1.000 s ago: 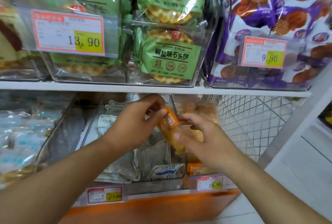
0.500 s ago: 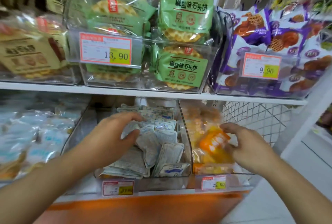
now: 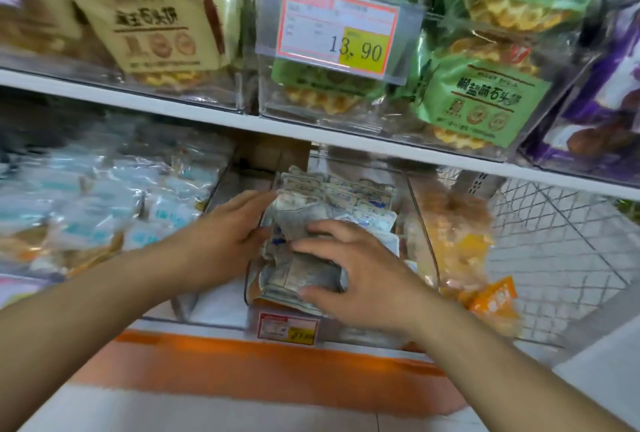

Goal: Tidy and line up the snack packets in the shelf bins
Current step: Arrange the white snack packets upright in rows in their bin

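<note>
A heap of white and grey snack packets (image 3: 332, 196) fills a clear bin (image 3: 421, 223) on the lower shelf. My left hand (image 3: 228, 237) reaches in from the left, its straight fingers touching the left side of the heap. My right hand (image 3: 360, 272) lies spread over the front packets and presses on them, thumb low at the front and fingers across the top. Neither hand lifts a packet. The bin to the right holds orange snack packets (image 3: 457, 241), one of which, an orange packet (image 3: 495, 300), lies at its front.
Pale blue packets (image 3: 104, 209) fill the bin on the left. A white wire basket (image 3: 561, 244) stands far right. The upper shelf board (image 3: 311, 133) hangs close above, carrying bins of beige, green (image 3: 485, 95) and purple packets and a 13.90 price tag (image 3: 339, 33). A small price tag (image 3: 287, 327) fronts the middle bin.
My right hand let go of the orange packet in the right bin and moved left onto the white packets. My left hand stays at the heap's left side. The view has shifted left.
</note>
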Tool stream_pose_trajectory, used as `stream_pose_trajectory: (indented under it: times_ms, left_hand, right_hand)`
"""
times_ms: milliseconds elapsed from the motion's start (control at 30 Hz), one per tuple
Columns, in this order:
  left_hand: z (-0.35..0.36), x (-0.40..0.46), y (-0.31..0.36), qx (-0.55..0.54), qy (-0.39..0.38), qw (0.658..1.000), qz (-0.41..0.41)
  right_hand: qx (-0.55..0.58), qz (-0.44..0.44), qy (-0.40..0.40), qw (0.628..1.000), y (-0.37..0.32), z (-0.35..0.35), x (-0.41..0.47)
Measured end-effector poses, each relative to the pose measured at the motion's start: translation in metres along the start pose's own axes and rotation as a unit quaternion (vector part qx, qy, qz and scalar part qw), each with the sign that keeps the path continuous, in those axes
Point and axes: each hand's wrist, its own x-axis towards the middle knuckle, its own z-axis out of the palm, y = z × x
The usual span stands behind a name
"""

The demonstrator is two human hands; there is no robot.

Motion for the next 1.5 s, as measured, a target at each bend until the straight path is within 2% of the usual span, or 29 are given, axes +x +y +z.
stream_pose_trajectory:
  times_ms: [167,367,433,500,567,633,867,933,1100,1200,1333,1400,1500]
  left_hand:
    - [0.0,-0.008,0.002,0.013,-0.019,1.0,-0.017]
    - [-0.003,-0.013,0.0,0.027,-0.045,0.999,0.0]
    - [-0.003,-0.013,-0.001,0.02,-0.046,0.999,0.007]
    - [-0.003,-0.013,-0.001,0.016,-0.048,0.999,0.01]
    - [-0.003,-0.013,-0.001,0.023,-0.051,0.998,0.006]
    - [-0.002,-0.013,-0.001,0.028,-0.054,0.998,-0.005]
    - [-0.005,-0.017,0.005,0.003,-0.056,0.998,-0.023]
    - [-0.006,-0.018,0.007,0.012,-0.057,0.998,-0.032]
    - [-0.007,-0.018,0.011,0.01,-0.054,0.998,-0.035]
    - [-0.007,-0.019,0.012,0.01,-0.052,0.998,-0.035]
    - [-0.008,-0.02,0.014,0.006,-0.053,0.998,-0.032]
    - [-0.008,-0.02,0.014,0.006,-0.058,0.998,-0.03]
    - [-0.008,-0.019,0.013,0.007,-0.061,0.997,-0.039]
  right_hand:
    - [-0.117,-0.034,0.016,0.992,0.002,0.016,0.029]
    - [-0.178,0.057,0.043,0.981,0.02,0.007,0.036]
    - [-0.196,0.028,0.046,0.979,0.015,0.008,0.039]
    - [-0.147,-0.021,0.025,0.989,0.007,0.012,0.041]
    - [-0.071,-0.029,-0.023,0.997,0.001,0.016,0.04]
    - [-0.077,-0.038,-0.055,0.995,0.001,0.021,0.039]
    - [-0.197,-0.02,0.04,0.979,0.011,0.019,0.039]
    - [-0.196,-0.009,0.046,0.98,0.012,0.019,0.039]
    - [-0.026,-0.023,0.04,0.999,0.017,0.019,0.037]
    - [0.018,-0.016,0.011,1.0,0.017,0.017,0.034]
    - [-0.039,-0.021,-0.057,0.997,0.017,0.01,0.029]
    - [-0.093,-0.034,-0.06,0.993,0.017,0.013,0.028]
    - [-0.066,-0.02,-0.052,0.996,0.015,0.015,0.027]
